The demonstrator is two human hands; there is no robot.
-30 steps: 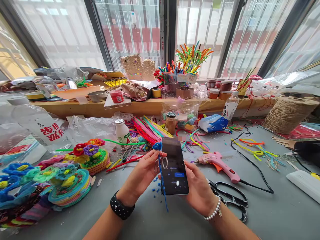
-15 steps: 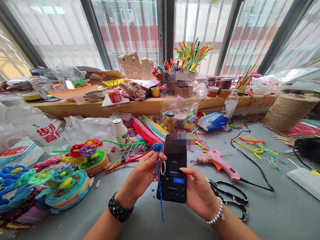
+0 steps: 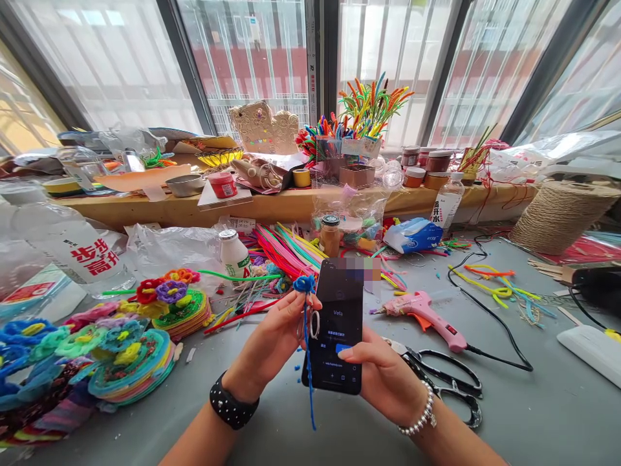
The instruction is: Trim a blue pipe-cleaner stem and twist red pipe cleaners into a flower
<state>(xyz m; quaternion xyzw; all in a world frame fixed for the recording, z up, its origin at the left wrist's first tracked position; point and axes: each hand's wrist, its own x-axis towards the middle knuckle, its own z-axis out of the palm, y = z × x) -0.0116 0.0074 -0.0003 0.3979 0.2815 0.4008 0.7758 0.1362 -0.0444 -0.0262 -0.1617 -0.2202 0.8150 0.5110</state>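
Observation:
My right hand (image 3: 383, 369) grips a black smartphone (image 3: 334, 349) upright, its thumb lying over the blue button on the lit screen. Just left of the phone, my left hand (image 3: 276, 330) pinches a small blue fuzzy-wire flower (image 3: 304, 283) between thumb and fingers. Its thin blue stem (image 3: 311, 388) hangs down past the phone's left edge. A pale metal loop (image 3: 315, 324) shows by the left fingers; what it belongs to is hidden. Black-handled scissors (image 3: 449, 375) lie behind and right of my right hand, and a pink glue gun (image 3: 429, 317) rests beyond them.
Fuzzy-wire flowers (image 3: 36, 333) and layered coloured discs (image 3: 133, 366) crowd the left. Behind the hands lie bundled pipe cleaners (image 3: 276, 249), a white bottle (image 3: 234, 254) and a brown jar (image 3: 330, 236). A black cable (image 3: 504, 323) trails right, near a twine spool (image 3: 563, 217).
My right thumb has moved down and left onto the blue button on the phone's screen. The phone has shifted slightly. My left hand keeps its pinch on the blue flower.

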